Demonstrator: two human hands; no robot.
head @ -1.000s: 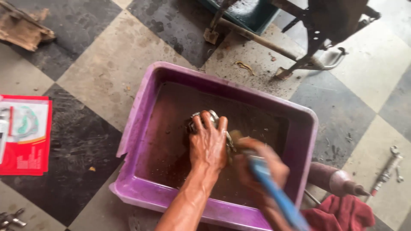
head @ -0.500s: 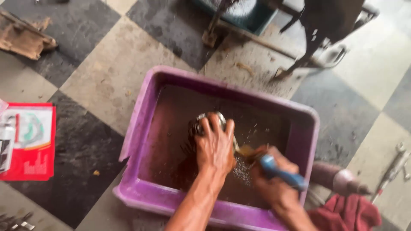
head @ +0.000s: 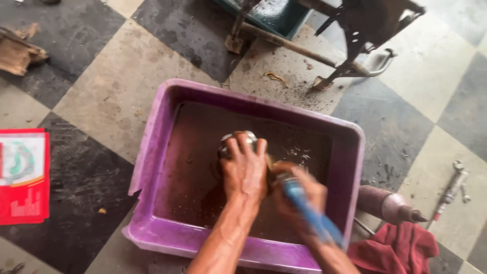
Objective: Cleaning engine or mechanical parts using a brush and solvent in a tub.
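We're mid-scrub: our right hand [head: 299, 195] grips a blue-handled brush [head: 309, 213] at lower centre, bristles against the round metal part [head: 236, 139] that our left hand [head: 244, 170] clamps down in the purple tub [head: 152, 132], mid-frame. Next move probably needs turning the part. Compared with half a second ago, the brush handle swung lower and the splashing settled.

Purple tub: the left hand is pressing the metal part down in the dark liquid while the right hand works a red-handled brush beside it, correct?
Not quite: the brush handle is blue, not red, as the head view shows. The rest holds: the left hand presses the metal part in the dark liquid of the purple tub, and the right hand works the brush beside it.
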